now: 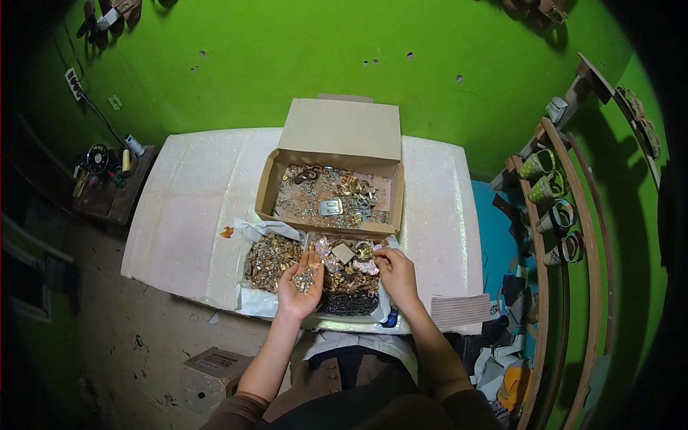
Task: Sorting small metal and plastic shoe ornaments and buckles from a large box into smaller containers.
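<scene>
Green wall behind the white surface (186,208). My left hand (299,283) lies spread, palm up, cupping small metal bits (305,278); my right hand (395,276), at three o'clock, pinches something too small to identify.

Bright even overhead light, soft shadows, dark fisheye-bent edges, slight blur

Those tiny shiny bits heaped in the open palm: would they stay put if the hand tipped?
Probably not. The small metal pieces lie loose in the cupped left hand, so a tilt would likely spill them. They look smooth and tiny, likely slippery and hard to pinch singly. Together they probably weigh little.
</scene>
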Demonstrator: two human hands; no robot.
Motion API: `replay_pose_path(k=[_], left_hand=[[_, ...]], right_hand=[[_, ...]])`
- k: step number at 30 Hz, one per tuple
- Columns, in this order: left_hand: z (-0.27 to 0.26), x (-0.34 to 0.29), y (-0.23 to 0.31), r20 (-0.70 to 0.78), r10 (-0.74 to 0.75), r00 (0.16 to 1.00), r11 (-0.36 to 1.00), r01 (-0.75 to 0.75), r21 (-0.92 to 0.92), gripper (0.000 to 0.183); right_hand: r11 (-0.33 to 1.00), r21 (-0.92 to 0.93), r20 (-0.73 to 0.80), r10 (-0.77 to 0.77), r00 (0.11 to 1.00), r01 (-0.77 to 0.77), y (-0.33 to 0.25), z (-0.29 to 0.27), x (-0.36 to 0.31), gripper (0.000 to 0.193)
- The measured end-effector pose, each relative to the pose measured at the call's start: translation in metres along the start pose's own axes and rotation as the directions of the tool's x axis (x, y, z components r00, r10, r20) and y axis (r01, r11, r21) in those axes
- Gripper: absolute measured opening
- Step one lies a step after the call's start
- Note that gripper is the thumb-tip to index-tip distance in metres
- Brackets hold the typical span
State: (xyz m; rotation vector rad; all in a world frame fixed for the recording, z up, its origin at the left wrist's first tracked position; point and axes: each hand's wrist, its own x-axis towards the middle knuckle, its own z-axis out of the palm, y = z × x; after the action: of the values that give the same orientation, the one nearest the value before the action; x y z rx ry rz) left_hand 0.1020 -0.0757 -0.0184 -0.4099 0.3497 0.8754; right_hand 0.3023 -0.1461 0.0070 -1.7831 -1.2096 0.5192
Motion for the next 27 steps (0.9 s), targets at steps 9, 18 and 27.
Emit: replay_pose_path(k=[9, 18, 27], left_hand=[[-0.014, -0.007, -0.011, 0.042, 0.117, 0.992, 0.992, -0.115, -0.058, 0.025], [-0.005, -0.034, 0.017, 0.038, 0.2, 0.979, 0.977, -0.196, -0.09, 0.026], [0.011, -0.052, 0.066, -0.034, 0.225, 0.974, 0.974, -0.225, -0.001, 0.029]], right_hand=[[0.953, -0.192, 0.048, -0.23, 0.972, 0.235, 0.011, 0.006, 0.008, 0.012], [0.482, 0.647, 0.477, 0.348, 0.807, -0.591, -0.024, 0.019, 0.019, 0.022], [-0.103, 0.611, 0.79, 0.141, 0.596, -0.785, -0.057, 0.094, 0.004, 0.041]])
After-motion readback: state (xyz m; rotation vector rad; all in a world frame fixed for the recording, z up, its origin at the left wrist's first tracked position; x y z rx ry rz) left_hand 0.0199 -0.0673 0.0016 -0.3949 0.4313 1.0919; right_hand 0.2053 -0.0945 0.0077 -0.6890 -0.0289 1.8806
